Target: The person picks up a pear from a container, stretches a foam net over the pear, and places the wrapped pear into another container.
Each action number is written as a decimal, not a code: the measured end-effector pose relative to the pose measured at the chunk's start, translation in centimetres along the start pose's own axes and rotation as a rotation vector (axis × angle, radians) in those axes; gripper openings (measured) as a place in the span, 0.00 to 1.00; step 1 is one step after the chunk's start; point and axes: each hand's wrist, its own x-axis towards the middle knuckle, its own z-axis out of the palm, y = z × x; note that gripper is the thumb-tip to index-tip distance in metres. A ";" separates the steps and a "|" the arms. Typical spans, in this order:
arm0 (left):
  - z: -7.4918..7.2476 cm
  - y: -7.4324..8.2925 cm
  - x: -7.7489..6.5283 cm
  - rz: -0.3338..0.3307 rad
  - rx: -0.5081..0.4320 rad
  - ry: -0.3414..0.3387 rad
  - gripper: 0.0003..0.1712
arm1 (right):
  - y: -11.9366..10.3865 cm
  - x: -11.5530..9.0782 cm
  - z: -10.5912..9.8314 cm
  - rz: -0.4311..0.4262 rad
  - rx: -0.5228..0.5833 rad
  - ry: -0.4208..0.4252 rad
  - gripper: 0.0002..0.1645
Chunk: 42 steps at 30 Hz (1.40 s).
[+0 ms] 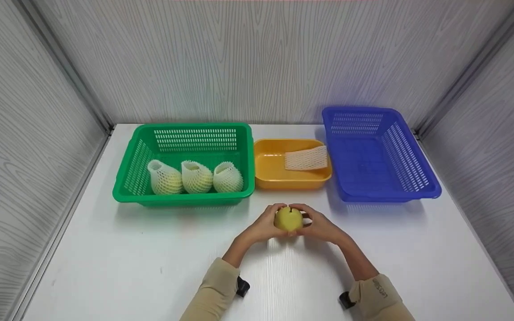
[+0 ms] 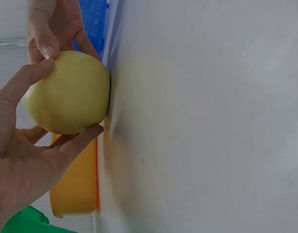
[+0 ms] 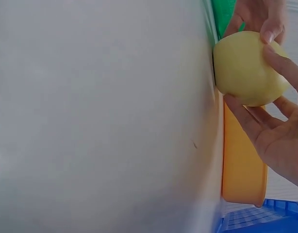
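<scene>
A round, pale yellow pear (image 1: 289,219) with a dark stem stands stem-up, low over the white table. From the left side, my left hand (image 1: 266,225) grips it, thumb and fingers curved round it. Its other side is held by my right hand (image 1: 321,226), likewise curved round it. Both wrist views show the bare, smooth skin of the pear (image 2: 74,92) between the fingertips of the two hands. Beyond the hands, an orange tray (image 1: 270,183) holds a flattened white foam net sleeve (image 1: 306,159).
At the left, a green basket (image 1: 185,196) holds three yellow fruits in foam net sleeves (image 1: 197,177), lined up along its near side. A blue basket (image 1: 364,165) stands at the right with nothing in it. Grey panels (image 1: 248,62) enclose the table (image 1: 150,258) at the back and sides.
</scene>
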 end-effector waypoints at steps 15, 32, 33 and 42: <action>0.2 -0.2 0.0 -0.015 0.000 0.014 0.46 | 0.1 0.1 -0.3 0.019 0.008 -0.035 0.43; 0.3 -0.4 -0.1 -0.010 -0.028 0.009 0.48 | -0.1 0.0 -0.3 0.045 -0.007 -0.044 0.44; 0.2 -0.4 -0.1 -0.013 -0.038 0.010 0.48 | -0.1 -0.1 -0.3 0.044 -0.005 -0.047 0.44; -0.7 -0.3 -0.1 -0.103 -0.331 0.065 0.44 | -0.2 -0.6 -1.5 -0.013 0.018 -0.066 0.41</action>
